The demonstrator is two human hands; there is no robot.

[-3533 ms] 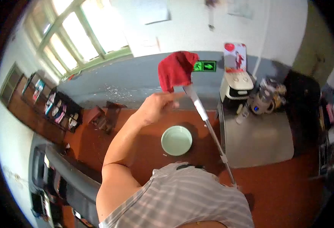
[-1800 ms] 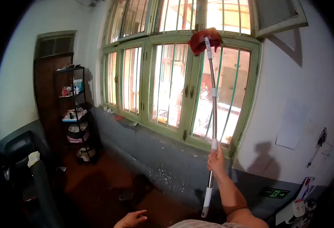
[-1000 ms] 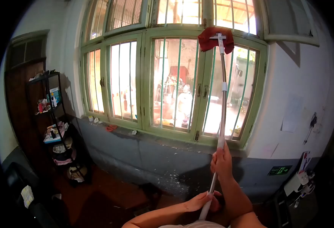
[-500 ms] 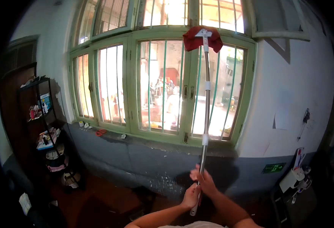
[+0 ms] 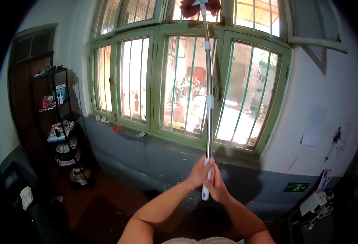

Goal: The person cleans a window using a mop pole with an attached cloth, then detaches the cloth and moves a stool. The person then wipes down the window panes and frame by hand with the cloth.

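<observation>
A long-handled mop [image 5: 209, 77] stands almost upright before me, its metal pole running from my hands up to the window [image 5: 155, 81]. A dark red cloth [image 5: 189, 10] is wrapped on its flat head, partly cut off by the top of the view. That head is in front of the upper panes. My left hand [image 5: 199, 172] wraps the lower pole from the left. Close beside it, my right hand [image 5: 217, 185] grips from the right, just above the white end cap [image 5: 205, 194].
A black shelf rack [image 5: 63, 103] with assorted items stands at left. Small things, including a reddish-orange object [image 5: 118, 128], lie along the sill. An open window sash [image 5: 317, 24] juts out at upper right. A green exit sign [image 5: 296, 187] and a white appliance [image 5: 314, 203] are lower right.
The mop head has moved up from the crossbar to the upper panes. Both hands have risen with the pole, and my right hand has closed around it. The view has shifted slightly.
</observation>
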